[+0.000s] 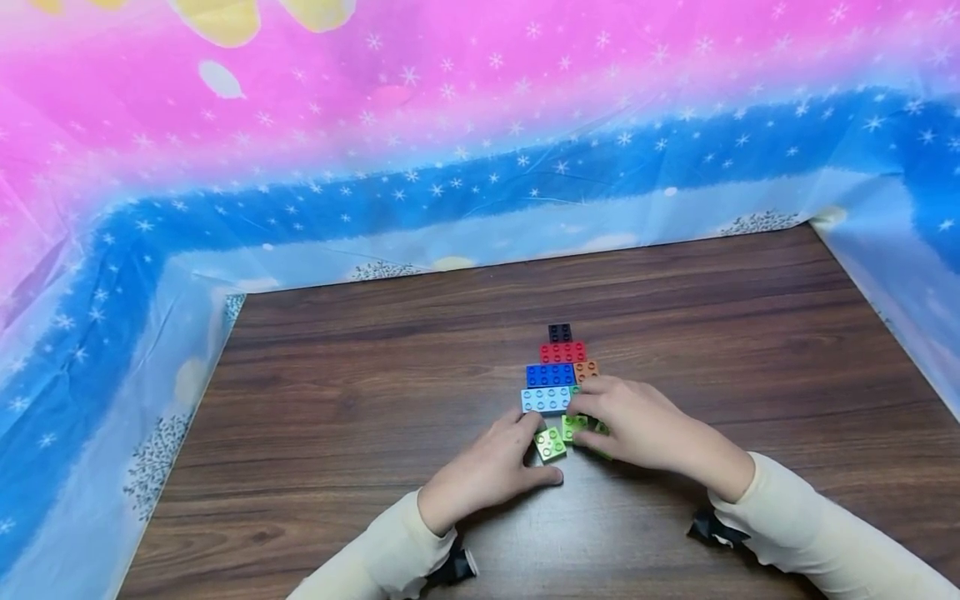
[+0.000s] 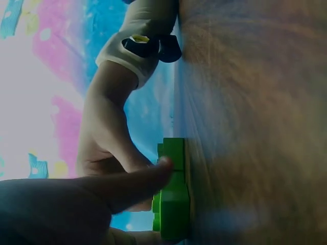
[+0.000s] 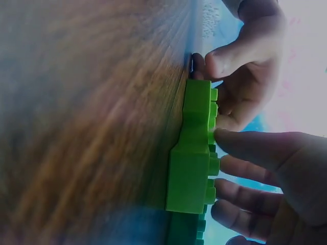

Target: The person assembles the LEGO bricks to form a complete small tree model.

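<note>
As the left hand and right hand spread around lime-green square plastic bricks, aligning seems underway. Gentle nudging looks needed

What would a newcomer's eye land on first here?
First, the bright, snowflake-patterned pink and blue cloth behind the wooden table. Next, the colourful toy bricks in rows on the table, with the left hand and right hand at the light-green bricks nearest the camera.

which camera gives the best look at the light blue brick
The head view: looking down, it shows the light blue brick, studs up, beside the right hand. I can't make it out in either wrist view.
</note>
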The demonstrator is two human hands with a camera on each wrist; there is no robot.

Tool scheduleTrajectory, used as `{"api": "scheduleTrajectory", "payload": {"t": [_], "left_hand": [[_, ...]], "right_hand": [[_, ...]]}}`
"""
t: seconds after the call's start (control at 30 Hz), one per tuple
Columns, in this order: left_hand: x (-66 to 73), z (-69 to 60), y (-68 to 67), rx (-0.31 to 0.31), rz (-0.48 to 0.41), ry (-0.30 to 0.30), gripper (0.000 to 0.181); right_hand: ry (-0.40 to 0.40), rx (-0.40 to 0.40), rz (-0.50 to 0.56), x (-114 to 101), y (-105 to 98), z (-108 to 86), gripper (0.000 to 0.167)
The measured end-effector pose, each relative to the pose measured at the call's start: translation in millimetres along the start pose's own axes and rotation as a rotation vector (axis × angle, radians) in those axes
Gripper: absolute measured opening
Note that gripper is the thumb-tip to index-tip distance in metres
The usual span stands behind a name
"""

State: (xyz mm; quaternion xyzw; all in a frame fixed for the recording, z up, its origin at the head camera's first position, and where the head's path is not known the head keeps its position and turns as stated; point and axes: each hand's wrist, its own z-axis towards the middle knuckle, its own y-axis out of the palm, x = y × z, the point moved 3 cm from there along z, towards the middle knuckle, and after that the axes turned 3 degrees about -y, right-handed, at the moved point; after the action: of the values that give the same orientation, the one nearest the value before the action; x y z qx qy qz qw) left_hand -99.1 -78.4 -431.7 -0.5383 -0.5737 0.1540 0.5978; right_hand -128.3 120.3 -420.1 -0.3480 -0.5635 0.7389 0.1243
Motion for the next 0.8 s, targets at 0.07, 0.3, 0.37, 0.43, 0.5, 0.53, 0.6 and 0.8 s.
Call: {"api": "scheduleTrajectory", "payload": {"t": [0.07, 0.3, 0.37, 0.43, 0.5, 0.53, 0.6, 0.8], "left_hand": [[0.0, -0.7, 0.1, 0.003, 0.017, 0.006, 0.044], [-1.5, 2.4, 0.4, 0.01, -0.004, 0.091, 0.032], [-0.9, 3.5, -0.4, 0.007, -0.036, 0.119, 0.031], [-0.2, 4.4, -1.3, -0.003, -0.092, 0.135, 0.03], [-0.4, 5.0, -2.1, -0.013, -0.164, 0.128, 0.032], [-0.9, 5.5, -2.2, -0.016, -0.198, 0.12, 0.033], [-2.6, 6.5, -1.9, -0.022, -0.251, 0.101, 0.035], [-11.0, 11.5, 0.8, -0.061, -0.443, 0.082, 0.029]], "right_hand": [[-0.001, -0.02, 0.007, 0, 1, 0.4, 0.021], [-0.002, -0.042, 0.013, 1, 3, -0.7, 0.022], [-0.003, -0.042, 0.005, 1, 4, -1.3, 0.021], [-0.005, -0.04, -0.001, 0, 5, -2.0, 0.022], [-0.014, -0.033, -0.003, 0, 5, -2.8, 0.022], [-0.016, -0.03, -0.001, 0, 6, -3.1, 0.023], [-0.018, -0.024, 0.012, 0, 6, -3.6, 0.023], [-0.007, -0.002, 0.096, 4, 6, -4.8, 0.017]]}}
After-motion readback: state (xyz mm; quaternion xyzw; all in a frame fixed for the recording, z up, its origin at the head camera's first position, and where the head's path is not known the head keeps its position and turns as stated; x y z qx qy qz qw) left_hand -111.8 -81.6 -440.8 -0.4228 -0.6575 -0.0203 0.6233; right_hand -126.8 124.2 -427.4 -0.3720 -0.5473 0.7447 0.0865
